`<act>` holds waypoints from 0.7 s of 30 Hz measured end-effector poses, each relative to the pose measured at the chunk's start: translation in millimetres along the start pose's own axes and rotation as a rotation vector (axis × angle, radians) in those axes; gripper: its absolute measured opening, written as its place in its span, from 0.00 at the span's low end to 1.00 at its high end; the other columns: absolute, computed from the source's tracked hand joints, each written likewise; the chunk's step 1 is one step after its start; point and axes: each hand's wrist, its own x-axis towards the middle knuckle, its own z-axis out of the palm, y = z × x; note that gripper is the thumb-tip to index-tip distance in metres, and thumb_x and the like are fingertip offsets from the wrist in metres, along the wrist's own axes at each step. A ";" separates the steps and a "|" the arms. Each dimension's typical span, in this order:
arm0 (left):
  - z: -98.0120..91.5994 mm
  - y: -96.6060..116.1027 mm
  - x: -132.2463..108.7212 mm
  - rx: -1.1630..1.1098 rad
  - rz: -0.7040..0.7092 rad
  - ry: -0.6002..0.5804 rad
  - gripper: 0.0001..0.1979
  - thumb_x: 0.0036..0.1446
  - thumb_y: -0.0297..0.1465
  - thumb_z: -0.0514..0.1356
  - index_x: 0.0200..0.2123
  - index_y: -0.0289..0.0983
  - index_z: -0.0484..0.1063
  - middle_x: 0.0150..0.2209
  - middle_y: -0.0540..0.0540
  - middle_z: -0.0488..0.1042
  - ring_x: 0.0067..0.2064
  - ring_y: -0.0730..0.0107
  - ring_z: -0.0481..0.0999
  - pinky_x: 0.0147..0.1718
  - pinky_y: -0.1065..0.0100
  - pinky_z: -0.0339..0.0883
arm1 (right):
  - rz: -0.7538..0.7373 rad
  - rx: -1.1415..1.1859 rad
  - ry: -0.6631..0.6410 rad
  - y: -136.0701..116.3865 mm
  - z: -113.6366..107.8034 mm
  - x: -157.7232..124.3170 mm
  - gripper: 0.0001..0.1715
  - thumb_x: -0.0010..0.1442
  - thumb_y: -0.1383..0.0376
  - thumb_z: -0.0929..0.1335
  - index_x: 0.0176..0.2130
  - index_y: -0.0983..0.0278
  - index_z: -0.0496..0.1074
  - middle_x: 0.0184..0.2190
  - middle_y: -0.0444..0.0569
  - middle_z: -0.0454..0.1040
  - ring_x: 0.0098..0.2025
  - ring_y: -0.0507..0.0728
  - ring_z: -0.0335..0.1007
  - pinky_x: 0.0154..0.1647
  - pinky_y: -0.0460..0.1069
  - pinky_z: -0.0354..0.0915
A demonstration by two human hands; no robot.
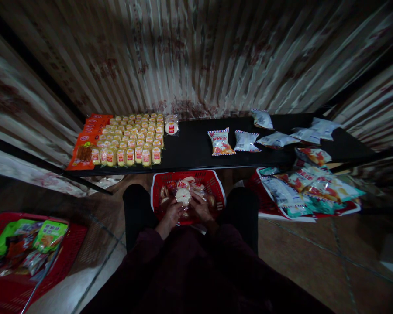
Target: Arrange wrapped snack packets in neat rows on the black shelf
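Between my knees stands a red basket [220,192] with a white rim, holding several round wrapped pastries [198,185]. Over it, my left hand [173,213] and my right hand [200,208] both grip one pale round wrapped pastry [183,196], one hand at each side. A similar round wrapped pastry [171,127] lies on the black shelf [186,150] ahead, at the right end of tight rows of small yellow wrapped cakes [131,139]. Orange snack packets [85,146] overlap at the far left of those rows.
White snack bags [221,141] lie scattered on the shelf's right half. Below them, a second red basket [350,207] is heaped with similar bags. A third red basket [72,244] with mixed packets stands at left. Dark metal posts [49,159] and pleated curtains [196,56] surround the shelf.
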 end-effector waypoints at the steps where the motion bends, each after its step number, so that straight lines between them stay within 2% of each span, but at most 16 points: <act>1: -0.4 -0.4 0.2 -0.001 0.004 -0.004 0.18 0.44 0.22 0.65 0.40 0.37 0.71 0.32 0.48 0.77 0.33 0.72 0.77 0.38 0.69 0.69 | -0.010 -0.003 0.009 -0.1 0.6 -0.1 0.34 0.45 0.47 0.72 0.49 0.58 0.74 0.55 0.49 0.71 0.60 0.63 0.62 0.62 0.61 0.57; 4: -1.0 -1.6 2.9 -0.013 0.011 -0.017 0.17 0.44 0.23 0.64 0.41 0.37 0.72 0.32 0.48 0.77 0.32 0.72 0.76 0.38 0.70 0.68 | -0.071 -0.051 0.036 -3.2 3.5 -1.2 0.31 0.47 0.50 0.71 0.49 0.59 0.74 0.54 0.50 0.72 0.58 0.63 0.64 0.62 0.60 0.58; 8: 0.9 -2.4 6.6 -0.018 0.014 -0.008 0.16 0.44 0.21 0.63 0.39 0.37 0.71 0.31 0.49 0.76 0.31 0.75 0.74 0.37 0.71 0.67 | -0.174 -0.194 0.089 -11.3 4.2 -2.2 0.30 0.49 0.57 0.68 0.51 0.59 0.72 0.55 0.50 0.71 0.59 0.63 0.62 0.64 0.60 0.53; 12: 2.2 -1.3 5.0 -0.058 -0.024 -0.021 0.13 0.47 0.25 0.62 0.39 0.38 0.71 0.35 0.47 0.76 0.36 0.72 0.75 0.43 0.68 0.67 | -0.229 -0.335 0.073 -16.2 -0.7 -1.6 0.23 0.47 0.61 0.68 0.45 0.58 0.76 0.52 0.50 0.73 0.59 0.63 0.62 0.66 0.60 0.50; 15: -0.3 -0.4 2.9 -0.069 -0.083 -0.022 0.10 0.50 0.29 0.62 0.38 0.37 0.72 0.36 0.44 0.75 0.38 0.69 0.75 0.43 0.66 0.68 | -0.204 -0.340 0.075 -13.9 -2.3 -1.6 0.19 0.47 0.61 0.68 0.41 0.58 0.78 0.50 0.50 0.75 0.58 0.64 0.64 0.66 0.60 0.51; 18: -4.2 -0.5 2.1 -0.034 -0.095 -0.007 0.14 0.50 0.28 0.61 0.42 0.39 0.74 0.40 0.44 0.74 0.39 0.70 0.73 0.41 0.68 0.68 | -0.104 -0.277 0.093 -11.1 -0.2 -3.3 0.17 0.49 0.56 0.68 0.39 0.57 0.78 0.46 0.50 0.77 0.56 0.64 0.66 0.65 0.61 0.52; 21: -6.6 -1.5 2.1 -0.014 -0.077 -0.032 0.16 0.50 0.26 0.60 0.44 0.40 0.75 0.44 0.45 0.73 0.40 0.71 0.72 0.39 0.70 0.68 | -0.009 -0.233 0.080 -13.2 2.0 -6.2 0.21 0.52 0.48 0.67 0.38 0.58 0.78 0.45 0.51 0.78 0.56 0.65 0.65 0.64 0.61 0.53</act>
